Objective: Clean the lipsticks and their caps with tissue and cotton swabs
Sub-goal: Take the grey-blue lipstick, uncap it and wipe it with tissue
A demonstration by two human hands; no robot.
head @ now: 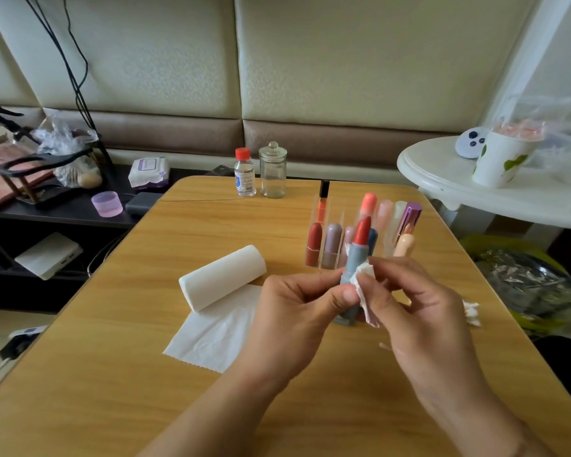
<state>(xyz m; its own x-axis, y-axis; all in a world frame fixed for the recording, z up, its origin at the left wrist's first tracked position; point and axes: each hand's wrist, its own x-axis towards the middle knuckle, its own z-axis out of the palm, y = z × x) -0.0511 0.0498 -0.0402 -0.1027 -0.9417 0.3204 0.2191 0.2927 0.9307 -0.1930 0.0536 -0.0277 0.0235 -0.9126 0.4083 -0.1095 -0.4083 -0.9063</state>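
— Fingers (370,285), right hand (422,311): pinched on a scrap of tissue (363,282), pressed against the grey-blue lipstick tube (353,275). Confirm?

— Confirmed. Left hand (297,311): thumb and fingers curled round the same tube's lower barrel, holding it upright above the table (112,374).

— Position of the held item?

— Between both hands, near table centre, in front of the clear organizer (317,225). Long axis near vertical, leaning slightly right; red bullet (362,229) extended and bare at the top, base down near the left thumb.

— Relation governing the next stroke?

— Tissue on the tube's right flank, roughly mid-barrel, well below the bullet. Judged: wiping runs along the long axis or round the barrel; right hand does the rubbing, left only steadies or turns. Risk: an upward slide smearing the exposed bullet.

— Supplies within reach?

— Tissue roll (223,277) with an unrolled sheet, left of the hands. Used wads (472,312) at the right edge. Small bottle with red cap (245,173) and lidded glass jar (273,170) at the far edge. Cap of the held tube: not identifiable.

— Remaining stock?

— Several capped lipsticks standing in the organizer; progress judged early to middle.
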